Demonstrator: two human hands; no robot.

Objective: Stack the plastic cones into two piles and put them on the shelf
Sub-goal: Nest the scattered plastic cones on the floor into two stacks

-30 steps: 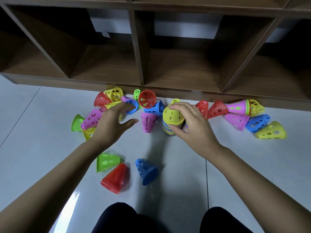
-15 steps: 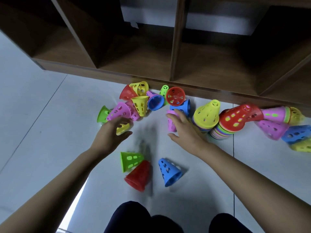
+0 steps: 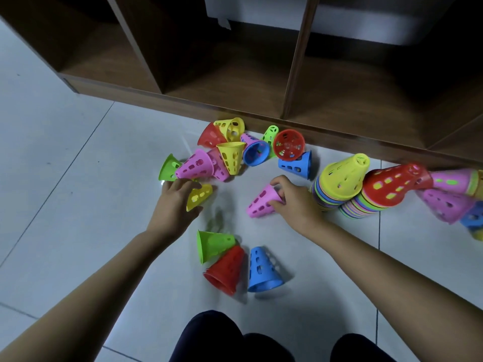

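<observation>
- 2 piles (image 3: 362, 203) on the floor (image 3: 78, 205) beside the shelf (image 3: 235, 112), unshelved.
- Right hand (image 3: 296, 203) off the yellow-topped pile (image 3: 342, 176), now clenched round a fallen pink cone (image 3: 261, 203).
- Left hand (image 3: 173, 206) grasping a yellow cone (image 3: 200, 195); stacking likely next.

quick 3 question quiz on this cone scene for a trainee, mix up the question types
1. True or false: the right hand grips a pink perforated plastic cone by its narrow end.
2. What colour is the cone that the left hand grips? A. blue B. yellow C. red
3. Fill in: ___ nested cone piles stand to the right of the right hand.

Key: 1 true; 2 B, the yellow perforated plastic cone; 3 two, the yellow-topped pile and the red-topped pile.
</observation>
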